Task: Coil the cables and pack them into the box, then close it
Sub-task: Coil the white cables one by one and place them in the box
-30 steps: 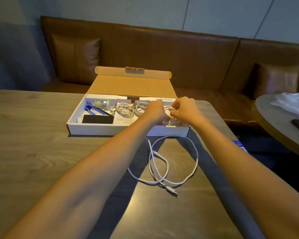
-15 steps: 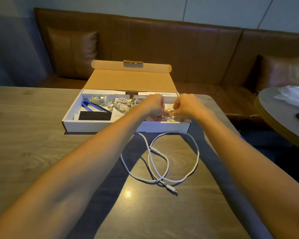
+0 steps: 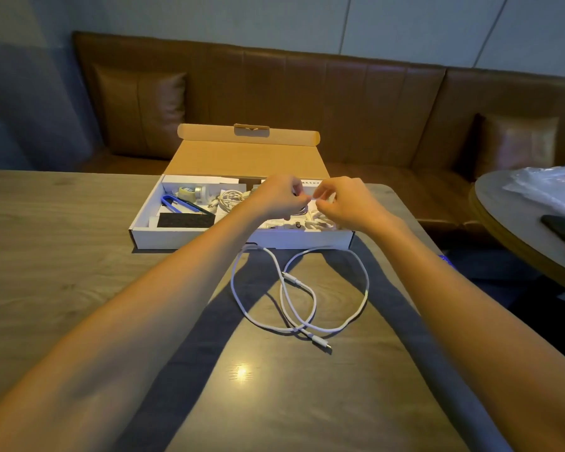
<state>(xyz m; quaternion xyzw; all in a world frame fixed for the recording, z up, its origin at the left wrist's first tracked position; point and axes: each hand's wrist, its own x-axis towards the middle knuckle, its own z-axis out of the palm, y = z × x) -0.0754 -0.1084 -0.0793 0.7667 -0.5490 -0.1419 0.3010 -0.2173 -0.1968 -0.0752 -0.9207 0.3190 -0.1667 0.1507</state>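
Note:
A flat white cardboard box (image 3: 190,239) lies open on the wooden table, its brown lid (image 3: 247,158) tilted back. Over the box's right half, my left hand (image 3: 279,199) and my right hand (image 3: 348,202) meet, both pinching a thin white cable (image 3: 318,220) whose coil sits in the box beneath them. Another coiled white cable (image 3: 230,200) lies in the middle of the box. A loose white cable (image 3: 307,291) sprawls in loops on the table in front of the box, between my forearms.
The box also holds a blue loop-shaped tool (image 3: 177,203), a tape roll (image 3: 188,191) and a black pad (image 3: 185,220). A brown leather bench (image 3: 307,102) runs behind the table. At right, a round table (image 3: 516,230) carries a plastic bag (image 3: 548,187).
Both hands have lifted slightly above the box's right half and now pinch the thin cable between them. The loose cable on the table has not moved.

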